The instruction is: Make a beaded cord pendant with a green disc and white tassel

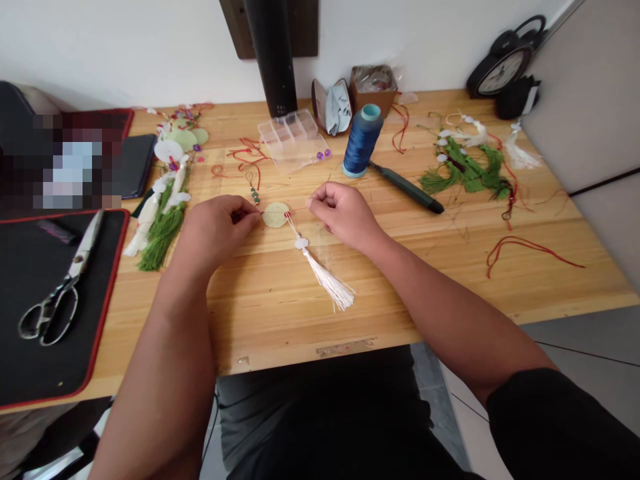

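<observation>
Between my hands a pale green round disc (277, 215) lies on the wooden table, with a thin red cord (298, 211) running across it. My left hand (217, 230) is closed in a pinch on the cord just left of the disc. To the right, my right hand (344, 212) pinches the cord's other side between thumb and forefinger. A white tassel (327, 280) with a small white carved bead (301, 243) hangs by its loop near the disc's right edge and lies toward me. Just above the disc is a short string of dark green beads (255, 195).
Blue thread spool (361, 143), dark green-handled tool (407, 188) and clear compartment box (295, 143) stand or lie behind my hands. Tassels (163, 233) lie left, green tassels (467, 167) right. Scissors (63, 287) rest on a black mat (95, 313). A red cord (530, 245) lies right.
</observation>
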Demonstrator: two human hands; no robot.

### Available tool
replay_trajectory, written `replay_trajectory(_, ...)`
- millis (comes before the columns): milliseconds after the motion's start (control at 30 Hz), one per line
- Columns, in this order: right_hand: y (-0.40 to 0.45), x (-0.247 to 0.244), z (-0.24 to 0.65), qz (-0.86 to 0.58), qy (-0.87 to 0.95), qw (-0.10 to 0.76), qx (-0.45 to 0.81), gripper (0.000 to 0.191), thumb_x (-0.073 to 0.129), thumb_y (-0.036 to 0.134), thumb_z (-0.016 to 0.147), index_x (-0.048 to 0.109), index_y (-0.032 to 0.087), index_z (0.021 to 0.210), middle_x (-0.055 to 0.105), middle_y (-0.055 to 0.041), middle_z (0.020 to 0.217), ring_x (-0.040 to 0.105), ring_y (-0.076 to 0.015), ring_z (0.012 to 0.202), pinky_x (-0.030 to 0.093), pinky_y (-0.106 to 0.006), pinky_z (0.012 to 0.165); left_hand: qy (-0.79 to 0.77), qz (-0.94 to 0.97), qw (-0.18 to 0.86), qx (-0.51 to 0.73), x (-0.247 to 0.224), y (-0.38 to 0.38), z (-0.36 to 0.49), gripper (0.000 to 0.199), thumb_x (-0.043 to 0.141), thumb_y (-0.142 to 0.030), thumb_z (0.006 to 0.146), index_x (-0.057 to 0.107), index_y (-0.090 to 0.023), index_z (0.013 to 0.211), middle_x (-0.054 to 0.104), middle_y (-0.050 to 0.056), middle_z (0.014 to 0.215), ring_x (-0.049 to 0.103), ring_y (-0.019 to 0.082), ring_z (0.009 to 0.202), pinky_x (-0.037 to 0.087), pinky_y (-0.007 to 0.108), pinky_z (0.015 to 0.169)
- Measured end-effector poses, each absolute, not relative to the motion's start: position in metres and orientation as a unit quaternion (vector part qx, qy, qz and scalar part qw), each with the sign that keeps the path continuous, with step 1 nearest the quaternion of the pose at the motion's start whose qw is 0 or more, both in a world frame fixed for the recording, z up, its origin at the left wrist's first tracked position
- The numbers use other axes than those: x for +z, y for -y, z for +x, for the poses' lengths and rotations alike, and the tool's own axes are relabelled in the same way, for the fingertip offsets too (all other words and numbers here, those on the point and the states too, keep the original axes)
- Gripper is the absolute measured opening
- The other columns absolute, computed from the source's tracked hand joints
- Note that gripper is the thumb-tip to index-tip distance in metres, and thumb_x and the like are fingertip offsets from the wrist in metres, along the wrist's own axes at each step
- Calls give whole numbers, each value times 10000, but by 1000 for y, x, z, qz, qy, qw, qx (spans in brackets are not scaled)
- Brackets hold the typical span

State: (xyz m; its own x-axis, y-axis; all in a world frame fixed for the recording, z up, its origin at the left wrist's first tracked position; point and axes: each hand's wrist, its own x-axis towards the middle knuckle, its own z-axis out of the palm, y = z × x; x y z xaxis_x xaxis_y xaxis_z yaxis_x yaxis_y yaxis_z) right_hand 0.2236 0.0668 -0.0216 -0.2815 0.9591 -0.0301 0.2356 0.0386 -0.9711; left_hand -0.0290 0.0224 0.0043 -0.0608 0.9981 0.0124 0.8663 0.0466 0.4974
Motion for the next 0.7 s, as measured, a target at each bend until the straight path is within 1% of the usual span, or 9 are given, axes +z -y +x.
replay_trajectory(233,-66,-24,222,-454,624,376,513,149,706,304,950,629,233,844,590,21,717,534,-146,666,386,-261,546,-690,670,179,206,5,-22,-29,146,734,-421,888,807,-297,864,772,41,777,676,263,760,488,374,732)
replay_trajectory(333,-66,-24,221,-444,630,382,509,155,709,322,956,632,233,855,612,18,741,539,-151,688,402,-269,576,-691,668,181,209,8,-20,-27,144,735,-415,888,810,-293,871,776,40,797,678,259,764,492,373,745)
replay_trajectory(500,-63,-25,219,-424,655,390,490,144,717,305,951,646,225,854,656,14,788,552,-155,723,439,-293,661,-685,663,192,232,9,-20,-27,156,725,-413,896,813,-284,893,782,31,804,662,237,741,502,365,746)
replay_trajectory(700,-61,-27,215,-421,652,391,495,147,713,328,962,651,226,875,677,7,820,565,-156,736,458,-295,672,-682,650,213,259,9,-20,-24,172,730,-420,905,818,-272,899,770,15,776,652,221,716,497,349,702)
